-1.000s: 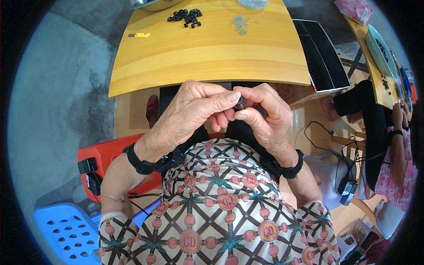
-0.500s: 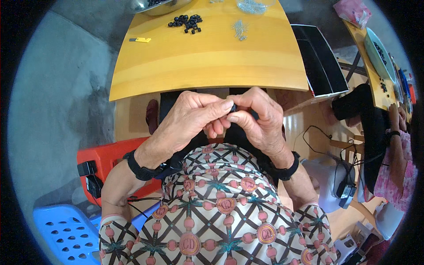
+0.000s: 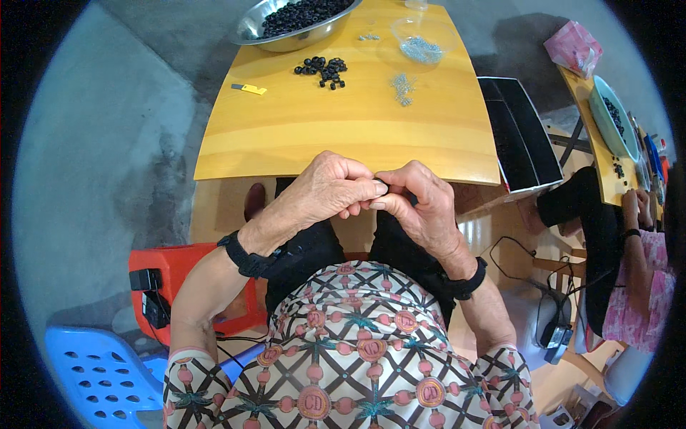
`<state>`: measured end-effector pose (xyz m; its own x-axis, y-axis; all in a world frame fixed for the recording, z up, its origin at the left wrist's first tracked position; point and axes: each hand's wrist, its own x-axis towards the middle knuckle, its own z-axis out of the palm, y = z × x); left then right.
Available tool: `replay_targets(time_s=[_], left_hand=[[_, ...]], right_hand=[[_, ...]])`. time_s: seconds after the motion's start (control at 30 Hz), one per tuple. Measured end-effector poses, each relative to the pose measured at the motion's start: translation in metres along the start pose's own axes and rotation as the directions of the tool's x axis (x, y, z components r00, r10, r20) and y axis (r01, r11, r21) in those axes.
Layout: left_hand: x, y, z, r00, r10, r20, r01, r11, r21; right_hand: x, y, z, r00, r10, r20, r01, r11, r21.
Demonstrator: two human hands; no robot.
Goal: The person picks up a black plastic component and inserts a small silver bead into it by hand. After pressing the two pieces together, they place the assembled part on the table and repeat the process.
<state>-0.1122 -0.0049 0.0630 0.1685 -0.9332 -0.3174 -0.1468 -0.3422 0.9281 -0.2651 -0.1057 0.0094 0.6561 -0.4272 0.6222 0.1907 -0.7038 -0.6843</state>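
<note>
Just beyond the table's near edge, over my lap, my two hands meet fingertip to fingertip. Between them sits a small black part (image 3: 383, 184), mostly hidden by the fingers; it resembles the black pieces on the table. The thumb and fingers of my left hand (image 3: 325, 189) pinch it from the left. From the other side my right hand (image 3: 423, 204) closes thumb and forefinger on it. On the table lie a loose pile of small round black pieces (image 3: 325, 70), a scatter of thin silvery metal pieces (image 3: 402, 89) and a small yellow-handled cutter (image 3: 249, 89).
A steel bowl (image 3: 314, 30) of black pieces and a clear bowl (image 3: 436, 43) of metal pieces stand at the table's far side. An open black-lined box (image 3: 516, 132) is right of the table. Another person (image 3: 636, 279) sits at a second table, far right.
The view has tilted up, so more of the far table and both bowls shows. My hands stay together on the small black part, with only slight finger shifts.
</note>
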Motion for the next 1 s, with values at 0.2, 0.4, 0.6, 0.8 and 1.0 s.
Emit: replay_targets(time_s=[0.2,0.4,0.6,0.8,1.0], left_hand=[[0.006,-0.006,-0.006,0.994,0.082,-0.079,-0.086,0.995,-0.052],[0.008,-0.007,-0.014,0.990,0.139,-0.040,-0.141,0.988,-0.063],[0.011,-0.016,-0.019,0.989,0.149,-0.020,-0.150,0.988,-0.040],[0.021,-0.032,-0.020,0.964,0.241,-0.114,-0.228,0.966,0.122],[0.043,-0.033,-0.035,0.860,0.464,-0.212,-0.293,0.790,0.539]], right_hand=[[0.020,0.010,0.002,0.998,-0.070,-0.002,0.070,0.997,-0.026],[0.026,0.010,0.002,0.998,-0.060,0.016,0.060,0.998,-0.008],[0.025,0.009,0.007,0.997,-0.077,0.007,0.077,0.997,-0.020],[0.027,0.019,0.014,0.994,-0.078,0.076,0.087,0.987,-0.135],[0.047,0.034,0.023,0.991,0.000,0.133,0.019,0.990,-0.141]])
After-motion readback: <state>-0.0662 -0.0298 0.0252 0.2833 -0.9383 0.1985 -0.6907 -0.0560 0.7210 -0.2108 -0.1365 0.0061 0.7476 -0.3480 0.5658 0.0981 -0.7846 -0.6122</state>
